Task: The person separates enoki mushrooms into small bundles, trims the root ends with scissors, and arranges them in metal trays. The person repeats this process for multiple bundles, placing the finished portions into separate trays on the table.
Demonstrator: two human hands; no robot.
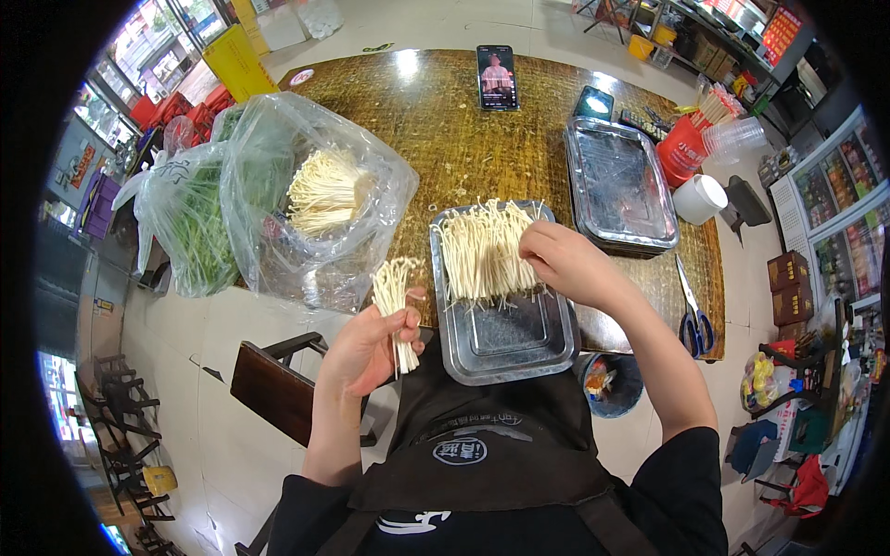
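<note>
A small bunch of enoki mushrooms [393,292] is held upright in my left hand [379,340], left of a metal tray. The tray [511,351] sits at the table's near edge in front of me. Across its far half lies a row of enoki mushrooms [483,254], caps away from me and cut ends towards me; its near half shows bare metal. My right hand [567,260] pinches at the right end of this row, its fingertips partly hidden among the stems. Further left, a thick clump of enoki mushrooms [327,191] lies in an open clear plastic bag [386,174].
Bags of leafy greens [198,229] stand at the table's left. Stacked metal trays [622,184], scissors [690,313], a white cup [699,199] and a red skewer holder [681,153] are on the right. A phone [498,78] stands at the back. Below the edge is a bin [622,396].
</note>
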